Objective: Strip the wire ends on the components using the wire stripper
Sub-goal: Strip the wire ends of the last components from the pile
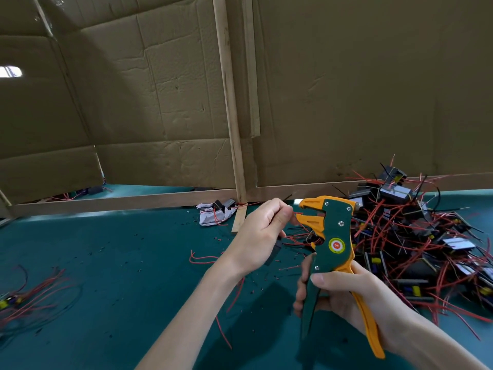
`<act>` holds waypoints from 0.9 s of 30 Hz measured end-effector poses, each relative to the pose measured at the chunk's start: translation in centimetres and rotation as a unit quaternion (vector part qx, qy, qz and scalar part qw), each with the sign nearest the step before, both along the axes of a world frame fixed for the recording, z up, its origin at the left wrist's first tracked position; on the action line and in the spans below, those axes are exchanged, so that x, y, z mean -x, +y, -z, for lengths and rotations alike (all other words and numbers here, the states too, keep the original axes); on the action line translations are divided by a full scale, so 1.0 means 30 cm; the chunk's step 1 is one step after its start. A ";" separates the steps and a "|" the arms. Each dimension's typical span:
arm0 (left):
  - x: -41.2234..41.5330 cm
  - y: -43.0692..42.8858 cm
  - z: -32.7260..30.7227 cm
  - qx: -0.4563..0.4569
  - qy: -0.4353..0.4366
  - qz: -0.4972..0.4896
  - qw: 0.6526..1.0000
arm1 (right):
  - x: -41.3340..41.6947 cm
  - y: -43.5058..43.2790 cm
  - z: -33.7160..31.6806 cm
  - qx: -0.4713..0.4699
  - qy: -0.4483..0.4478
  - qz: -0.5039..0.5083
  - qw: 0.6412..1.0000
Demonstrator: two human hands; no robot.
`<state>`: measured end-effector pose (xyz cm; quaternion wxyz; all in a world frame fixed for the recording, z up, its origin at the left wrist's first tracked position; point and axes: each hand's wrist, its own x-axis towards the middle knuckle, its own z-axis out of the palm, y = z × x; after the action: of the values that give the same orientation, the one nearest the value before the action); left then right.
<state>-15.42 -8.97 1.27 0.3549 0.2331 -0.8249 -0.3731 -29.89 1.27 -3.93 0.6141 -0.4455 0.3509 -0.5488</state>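
My right hand [338,297] grips the handles of a green and orange wire stripper [333,236], held upright with its orange jaws pointing left. My left hand [262,233] pinches a thin red wire [298,213] whose end sits between the jaws. A small dark component [273,251] hangs under my left palm, partly hidden, with more red leads trailing toward the tool. A big heap of black components with red wires [416,236] lies on the teal table [120,263] at the right.
Cardboard walls on a wooden frame [234,102] close off the back of the table. A few wired components [24,295] lie at the far left. A crumpled white scrap with parts [216,213] sits by the frame post. Insulation bits and loose red wires dot the mat.
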 end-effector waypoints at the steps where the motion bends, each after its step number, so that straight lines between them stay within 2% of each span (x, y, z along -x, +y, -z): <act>1: -0.002 0.000 -0.001 -0.001 -0.001 0.005 1.000 | -0.004 0.002 -0.004 -0.001 0.001 0.003 1.000; 9: -0.029 -0.009 -0.032 -0.019 -0.016 0.048 0.999 | -0.017 0.033 -0.022 -0.027 0.028 0.043 0.998; 15: -0.037 -0.029 -0.023 -0.011 -0.054 0.020 0.998 | -0.051 0.044 -0.019 -0.057 0.072 0.147 0.985; 18: -0.030 -0.042 -0.006 0.032 -0.092 -0.012 0.995 | -0.058 0.037 -0.008 -0.061 0.017 0.116 0.991; 20: -0.035 -0.060 -0.020 0.083 -0.098 -0.078 0.989 | -0.061 0.020 -0.002 -0.056 -0.022 0.073 0.996; 22: -0.031 -0.074 -0.057 0.123 -0.047 -0.154 0.979 | -0.063 0.003 0.019 -0.083 -0.028 0.059 0.994; 24: 0.001 -0.075 -0.114 0.132 0.048 -0.191 0.972 | -0.066 -0.007 0.037 -0.122 -0.039 0.044 0.991; 27: 0.117 -0.059 -0.205 0.101 0.150 -0.148 0.972 | -0.066 -0.011 0.049 -0.170 -0.051 0.019 0.984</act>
<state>-18.93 -10.73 7.41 0.5473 0.2571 -0.7520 -0.2622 -27.90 0.96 -5.40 0.6874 -0.2989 0.4160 -0.5148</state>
